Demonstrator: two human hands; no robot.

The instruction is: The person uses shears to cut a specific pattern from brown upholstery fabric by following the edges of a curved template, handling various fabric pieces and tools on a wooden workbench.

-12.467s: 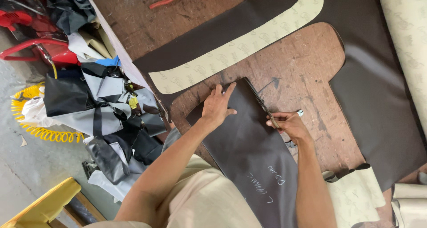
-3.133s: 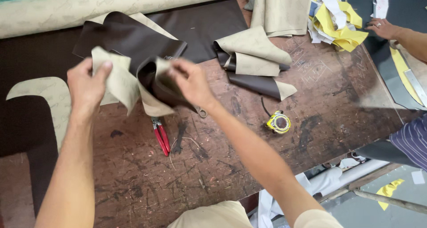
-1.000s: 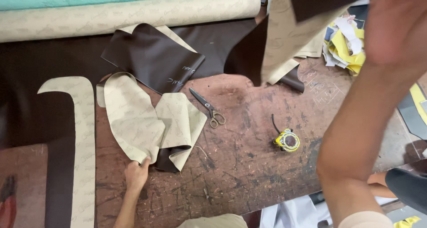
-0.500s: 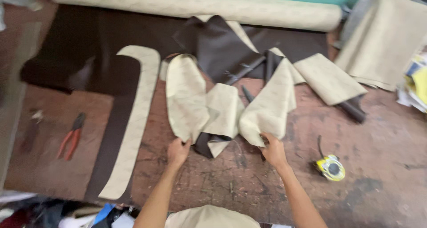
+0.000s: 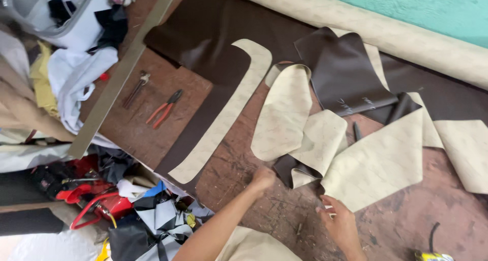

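Several cut pieces of dark brown leather with cream backing lie overlapped on the worn wooden table (image 5: 254,205). My left hand (image 5: 263,179) is curled into a fist just left of a folded brown-and-cream piece (image 5: 300,159), with nothing visible in it. My right hand (image 5: 339,221) rests on the table with its fingertips touching the lower corner of a large cream-side-up piece (image 5: 378,162). A dark brown piece (image 5: 345,80) lies face up behind them. A long curved piece (image 5: 223,113) with a cream border lies to the left.
Red-handled pliers (image 5: 163,108) and dark pincers (image 5: 134,89) lie at the left beside a long flat strip (image 5: 122,73). A cream roll (image 5: 381,32) runs along the back. A dark scissor handle (image 5: 357,131) pokes out. A yellow tape measure (image 5: 429,256) sits bottom right. Scraps crowd the left edge.
The view has swung to the left and tilted. Both hands have drawn back from the lower edges of the folded pieces, which now lie more spread out.
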